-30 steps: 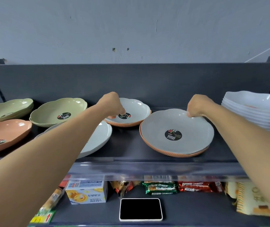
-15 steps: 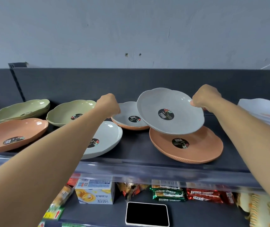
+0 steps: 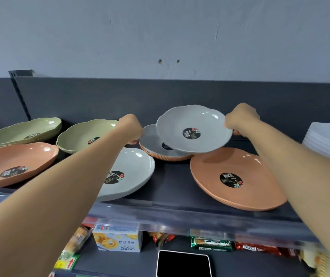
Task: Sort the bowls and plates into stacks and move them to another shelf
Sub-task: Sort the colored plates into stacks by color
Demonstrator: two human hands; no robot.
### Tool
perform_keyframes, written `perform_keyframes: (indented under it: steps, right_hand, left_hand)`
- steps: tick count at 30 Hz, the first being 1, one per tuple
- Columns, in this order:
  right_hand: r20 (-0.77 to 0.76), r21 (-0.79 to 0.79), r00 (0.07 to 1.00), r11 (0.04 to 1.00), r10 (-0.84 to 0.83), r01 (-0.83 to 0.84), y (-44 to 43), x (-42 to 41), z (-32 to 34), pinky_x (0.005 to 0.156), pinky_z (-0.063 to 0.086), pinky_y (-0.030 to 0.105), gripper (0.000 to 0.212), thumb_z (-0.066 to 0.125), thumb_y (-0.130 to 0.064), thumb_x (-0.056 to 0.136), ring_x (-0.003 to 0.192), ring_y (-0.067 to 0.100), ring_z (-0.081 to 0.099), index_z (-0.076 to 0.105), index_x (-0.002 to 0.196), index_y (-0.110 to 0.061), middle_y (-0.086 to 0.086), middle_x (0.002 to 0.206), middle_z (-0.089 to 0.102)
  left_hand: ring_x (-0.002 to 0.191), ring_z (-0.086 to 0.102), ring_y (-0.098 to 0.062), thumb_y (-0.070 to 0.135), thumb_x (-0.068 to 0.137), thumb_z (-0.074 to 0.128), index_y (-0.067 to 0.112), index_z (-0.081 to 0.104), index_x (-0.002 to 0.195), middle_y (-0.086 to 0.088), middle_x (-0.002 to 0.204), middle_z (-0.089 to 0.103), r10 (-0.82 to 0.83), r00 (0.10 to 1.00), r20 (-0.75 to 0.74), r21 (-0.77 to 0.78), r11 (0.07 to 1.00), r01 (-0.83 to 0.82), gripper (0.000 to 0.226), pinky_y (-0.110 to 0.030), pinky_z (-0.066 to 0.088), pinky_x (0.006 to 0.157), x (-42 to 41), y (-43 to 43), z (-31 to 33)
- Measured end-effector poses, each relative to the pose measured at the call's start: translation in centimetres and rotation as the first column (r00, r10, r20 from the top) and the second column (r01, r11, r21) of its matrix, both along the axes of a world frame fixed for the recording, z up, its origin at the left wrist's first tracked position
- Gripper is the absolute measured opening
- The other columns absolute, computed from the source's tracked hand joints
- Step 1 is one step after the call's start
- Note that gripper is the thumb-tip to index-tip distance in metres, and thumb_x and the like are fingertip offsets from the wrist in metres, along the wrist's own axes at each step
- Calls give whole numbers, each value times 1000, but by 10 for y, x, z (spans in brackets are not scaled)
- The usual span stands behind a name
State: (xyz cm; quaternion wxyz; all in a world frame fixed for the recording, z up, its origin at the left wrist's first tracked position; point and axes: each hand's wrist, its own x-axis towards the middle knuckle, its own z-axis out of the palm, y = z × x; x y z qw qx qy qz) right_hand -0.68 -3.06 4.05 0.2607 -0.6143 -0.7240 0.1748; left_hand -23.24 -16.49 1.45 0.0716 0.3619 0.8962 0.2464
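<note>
Single head-worn view, close range, facing forward and slightly up at the dark shelf (image 3: 172, 188), both forearms entering from below

Grey plate (image 3: 194, 129) with black round sticker in the right hand (image 3: 240, 120), plain orange plate (image 3: 238, 176) beneath, green bowls (image 3: 84, 134) left.

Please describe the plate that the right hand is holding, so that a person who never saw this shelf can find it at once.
Look at the dark upper shelf, near its middle. Beside the big orange plate at the front right, the right hand grips a grey plate by its rim. It is the only plate held in the air, tilted, over a grey-on-orange stack.
</note>
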Motion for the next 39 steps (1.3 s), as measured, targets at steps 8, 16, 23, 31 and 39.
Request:
perform_keyframes:
  steps: [8, 16, 23, 31, 39]
  right_hand:
    - [-42, -146, 993, 983, 106, -111, 4, -62, -19, 60, 57, 34, 8, 52, 4, 83, 83, 33, 64, 56, 78, -1, 14, 83, 56]
    - [458, -277, 874, 960, 160, -30, 13, -84, -25, 43, 32, 25, 21, 55, -14, 84, 51, 18, 43, 44, 67, -6, 6, 53, 53]
    - [450, -190, 874, 976, 186, -109, 5, -84, -28, 43, 29, 28, 20, 59, -1, 85, 53, 19, 40, 45, 71, -3, 8, 68, 41]
    - [440, -174, 889, 983, 124, -51, 5, -85, -28, 41, 28, 27, 23, 57, -3, 86, 52, 18, 39, 43, 68, -2, 8, 67, 42]
    - [377, -135, 914, 985, 148, -104, 2, -81, -32, 42, 28, 28, 26, 56, 3, 86, 56, 20, 43, 41, 64, -2, 9, 66, 42]
  left_hand:
    - [37, 38, -12, 18, 91, 53, 13, 38, 54, 1, 51, 42, -33, 991, -128, -94, 995, 21, 40, -17, 31, 38, -17, -20, 11]
    - [43, 40, -17, 22, 78, 68, 11, 46, 53, 4, 25, 43, -71, 965, -254, -351, 936, -23, 35, -23, 31, 44, -34, -56, 16]
    - [71, 50, -27, 20, 73, 77, 7, 46, 60, -3, 58, 46, -92, 933, -347, -456, 886, -82, 36, -29, 39, 62, -49, -80, 5]
    - [55, 50, -24, 25, 71, 81, 9, 45, 49, -3, 49, 46, -63, 945, -321, -502, 858, -113, 45, -28, 43, 64, -56, -88, -7]
    - [72, 52, -27, 19, 71, 81, 12, 42, 52, -1, 56, 42, -25, 930, -368, -413, 900, -139, 43, -28, 41, 62, -58, -93, -11]
